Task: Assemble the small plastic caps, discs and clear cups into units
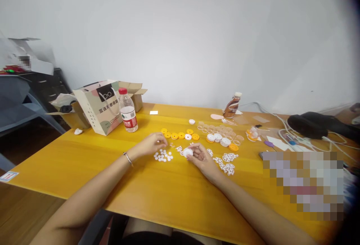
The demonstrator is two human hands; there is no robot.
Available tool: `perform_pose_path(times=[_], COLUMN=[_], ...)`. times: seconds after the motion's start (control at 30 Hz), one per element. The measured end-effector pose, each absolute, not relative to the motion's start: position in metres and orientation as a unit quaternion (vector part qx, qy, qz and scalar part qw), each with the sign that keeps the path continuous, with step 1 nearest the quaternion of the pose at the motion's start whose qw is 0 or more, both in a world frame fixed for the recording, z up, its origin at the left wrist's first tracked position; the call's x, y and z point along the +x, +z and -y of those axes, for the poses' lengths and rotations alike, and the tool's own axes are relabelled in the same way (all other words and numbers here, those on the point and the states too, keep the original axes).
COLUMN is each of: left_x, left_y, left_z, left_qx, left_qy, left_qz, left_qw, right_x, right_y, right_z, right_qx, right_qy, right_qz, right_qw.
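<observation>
My right hand [203, 159] grips a white round plastic disc [187, 152] between thumb and fingers, above the table. My left hand [153, 144] is over the table to the left, fingers curled and pointing down; whatever is between its fingertips is too small to make out. Just beside those fingertips lie small clear pieces [172, 145]. Below the left hand several small white round pieces [164, 156] are scattered. Beyond both hands runs a row of yellow rings [181, 136] with a white ring [188, 137] among them. White openwork pieces [228, 158] lie right of my right hand.
Clear cups [213, 129] and stacked white and yellow rings [225, 142] stand at back right, near a brown drink bottle [232, 105]. A water bottle [128, 112], paper bag [98, 108] and cardboard box [136, 95] stand left. Cables [281, 125] lie far right.
</observation>
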State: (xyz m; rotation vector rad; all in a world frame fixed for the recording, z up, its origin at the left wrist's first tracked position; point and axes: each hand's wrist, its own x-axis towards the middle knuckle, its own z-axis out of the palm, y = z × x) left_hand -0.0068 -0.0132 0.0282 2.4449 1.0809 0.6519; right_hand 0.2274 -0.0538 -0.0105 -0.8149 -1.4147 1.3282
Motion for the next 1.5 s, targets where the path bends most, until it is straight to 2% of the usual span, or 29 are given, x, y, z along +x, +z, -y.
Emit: perform_pose_path(times=[0.13,0.3,0.5,0.63,0.77,0.87,1.07,1.5], left_x=[-0.018,-0.013,-0.012,-0.006,0.012,0.027,0.039,0.042], left_y=[0.022,0.018,0.019,0.024,0.028,0.027,0.023,0.007], left_z=[0.005,0.009,0.01,0.015,0.029,0.04,0.046,0.046], left_qx=[0.901,0.908,0.908,0.9,0.846,0.814,0.82,0.794], left_qy=[0.14,0.116,0.099,0.151,0.268,0.312,0.332,0.343], left_qz=[-0.37,-0.341,-0.351,-0.361,-0.369,-0.37,-0.371,-0.42], left_qw=[0.18,0.214,0.205,0.192,0.276,0.322,0.283,0.273], right_x=[0.228,0.228,0.227,0.226,0.225,0.224,0.221,0.219], right_y=[-0.009,-0.01,-0.007,-0.009,-0.013,-0.014,-0.015,-0.019], right_z=[0.054,0.055,0.057,0.056,0.054,0.054,0.057,0.063], right_qx=[-0.349,-0.36,-0.37,-0.368,-0.361,-0.354,-0.338,-0.352], right_qy=[0.545,0.542,0.545,0.559,0.567,0.57,0.578,0.552], right_qz=[0.583,0.585,0.584,0.586,0.604,0.615,0.619,0.634], right_qw=[0.491,0.485,0.475,0.457,0.428,0.414,0.409,0.412])
